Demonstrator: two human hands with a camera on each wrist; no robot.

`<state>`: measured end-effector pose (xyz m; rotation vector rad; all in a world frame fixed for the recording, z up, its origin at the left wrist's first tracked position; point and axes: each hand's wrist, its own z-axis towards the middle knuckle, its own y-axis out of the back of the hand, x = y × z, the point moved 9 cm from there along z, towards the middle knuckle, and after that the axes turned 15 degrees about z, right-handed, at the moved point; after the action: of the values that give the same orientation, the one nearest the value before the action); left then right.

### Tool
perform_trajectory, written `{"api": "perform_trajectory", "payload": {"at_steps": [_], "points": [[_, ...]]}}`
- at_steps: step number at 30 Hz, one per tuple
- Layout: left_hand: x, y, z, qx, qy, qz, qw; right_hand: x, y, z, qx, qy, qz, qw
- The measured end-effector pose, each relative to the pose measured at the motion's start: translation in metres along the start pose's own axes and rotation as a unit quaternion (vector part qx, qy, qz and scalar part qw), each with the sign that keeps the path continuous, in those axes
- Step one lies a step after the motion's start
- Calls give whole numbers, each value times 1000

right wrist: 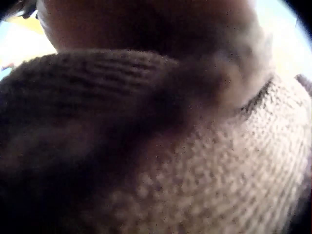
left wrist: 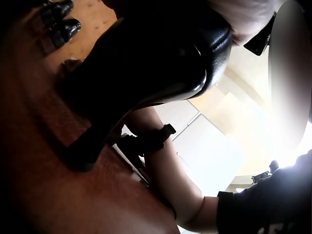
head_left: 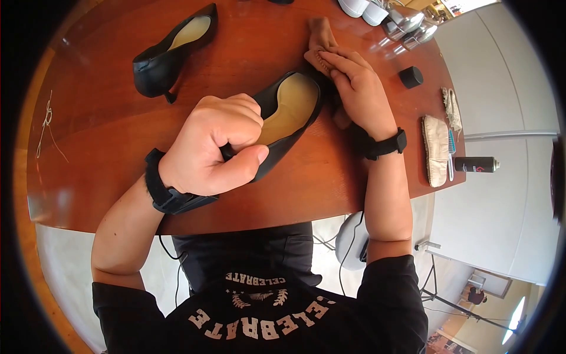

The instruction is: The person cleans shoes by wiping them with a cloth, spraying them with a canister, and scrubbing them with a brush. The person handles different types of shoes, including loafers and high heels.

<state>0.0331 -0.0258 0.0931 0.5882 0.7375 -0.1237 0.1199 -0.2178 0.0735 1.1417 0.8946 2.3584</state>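
My left hand [head_left: 215, 144] grips a black high-heeled pump [head_left: 295, 106] with a pale insole, its fingers curled over the side and partly hidden. In the left wrist view the pump's glossy back [left wrist: 195, 63] and slim heel show close up, just over the tabletop. My right hand [head_left: 359, 88] holds a brown knitted cloth [head_left: 320, 35] right beside the pump's rounded end. The cloth's ribbed weave fills most of the right wrist view, dark and blurred. Farther left on the table stands the matching black pump [head_left: 156, 62].
A loop of pale string [head_left: 46, 124] lies at the left of the brown table [head_left: 106, 189]. To the right are a black cap [head_left: 411, 76], a beige pad [head_left: 435, 150], a brush [head_left: 451, 144] and a black spray can [head_left: 476, 164]. Silver shoes [head_left: 407, 26] and white shoes [head_left: 362, 9] stand at the back.
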Motion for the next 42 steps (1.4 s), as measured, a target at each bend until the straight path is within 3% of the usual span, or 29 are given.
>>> {"api": "perform_trajectory", "payload": {"at_steps": [4, 10, 14, 18, 23, 31, 36, 40, 42], "points": [[1, 1, 0, -7, -2, 6, 1000, 17, 2, -2, 24, -64, 23, 997], [1, 1, 0, 7, -4, 0, 1000, 25, -2, -4, 78, -43, 83, 993], [0, 0, 1, -2, -4, -2, 1000, -3, 11, -3, -6, -98, 38, 994], [1, 1, 0, 1, -3, 1, 1000, 13, 9, -4, 46, -53, 46, 996], [2, 0, 0, 6, 1, -4, 1000, 73, -17, -16, 156, 29, 122, 980], [7, 3, -1, -5, 11, -3, 1000, 95, 4, -12, 81, 123, 231, 962], [11, 3, -1, -1, 17, 2, 1000, 76, -11, -15, 146, 95, 198, 965], [11, 2, 0, 1, 23, -1, 1000, 36, 3, -7, 77, 68, 124, 987], [9, 3, 3, -15, 20, -8, 1000, 0, 19, -7, 14, -28, 31, 999]]}}
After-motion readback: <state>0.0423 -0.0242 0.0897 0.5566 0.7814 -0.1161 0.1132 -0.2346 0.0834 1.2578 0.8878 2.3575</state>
